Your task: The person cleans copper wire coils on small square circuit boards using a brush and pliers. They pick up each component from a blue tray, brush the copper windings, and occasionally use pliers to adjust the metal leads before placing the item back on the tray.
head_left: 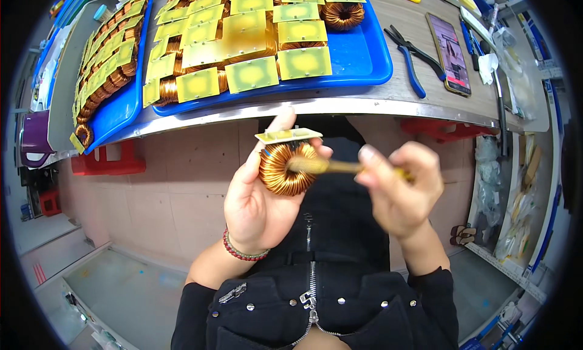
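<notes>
My left hand (258,201), in front of the bench edge, holds a copper-wound toroidal coil (276,178) with its ring facing me. A thin yellow board (288,135) with small pins sits on top of the coil. My right hand (404,189) is closed around a slim, yellowish brush-like tool (334,166). The tool lies nearly level, and its thicker left end is at the coil's centre hole. That end is blurred, so I cannot tell whether it enters the hole or has bristles.
Beyond my hands, a blue tray (358,55) holds rows of coils with yellow boards; a second blue tray (124,116) stands left. Pliers (413,58) and a lit phone (449,55) lie on the bench at right. Red stools (109,158) stand below, and a purple mug (36,137) is far left.
</notes>
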{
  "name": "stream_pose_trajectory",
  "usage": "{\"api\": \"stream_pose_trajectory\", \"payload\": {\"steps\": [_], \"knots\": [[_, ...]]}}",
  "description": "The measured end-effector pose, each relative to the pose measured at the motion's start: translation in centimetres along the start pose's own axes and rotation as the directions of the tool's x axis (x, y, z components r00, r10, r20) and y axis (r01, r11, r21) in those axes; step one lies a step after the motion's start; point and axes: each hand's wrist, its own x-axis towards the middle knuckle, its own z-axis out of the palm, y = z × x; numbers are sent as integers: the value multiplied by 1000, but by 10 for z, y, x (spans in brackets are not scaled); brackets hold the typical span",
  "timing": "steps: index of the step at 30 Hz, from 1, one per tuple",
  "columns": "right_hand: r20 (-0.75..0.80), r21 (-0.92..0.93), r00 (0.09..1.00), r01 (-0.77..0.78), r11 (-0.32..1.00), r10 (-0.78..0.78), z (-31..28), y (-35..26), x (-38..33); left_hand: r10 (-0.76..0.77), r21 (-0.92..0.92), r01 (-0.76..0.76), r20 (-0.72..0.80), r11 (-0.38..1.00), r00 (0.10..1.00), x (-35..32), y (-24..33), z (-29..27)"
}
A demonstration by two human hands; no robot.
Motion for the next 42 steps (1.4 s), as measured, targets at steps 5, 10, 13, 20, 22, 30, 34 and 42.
{"api": "stream_pose_trajectory", "payload": {"steps": [5,10,13,20,22,30,34,42], "knots": [[-47,138,996,-74,988,81,-2,2,-4,-34,-89,30,-47,996,998,0,4,-1],[-48,-118,975,-220,968,216,7,24,1,-78,-203,62,-74,977,994,-2,4,0],[-235,106,965,-95,990,118,0,18,-12,-48,-191,33,-74,981,996,-1,4,0],[-185,150,918,-327,933,351,5,33,-11,-29,-196,6,-114,981,993,0,5,2],[-228,159,948,-188,969,222,-5,29,-9,-39,-154,24,-100,988,994,-2,4,2],[267,404,962,-61,913,-53,7,-11,-19,-9,-74,6,-36,997,999,-1,3,2],[132,452,990,-113,885,59,2,-2,-25,3,-150,-16,-82,989,997,-4,3,0],[-28,440,969,-208,873,245,-6,12,-25,-8,-153,5,-24,988,1000,-7,1,2]]}}
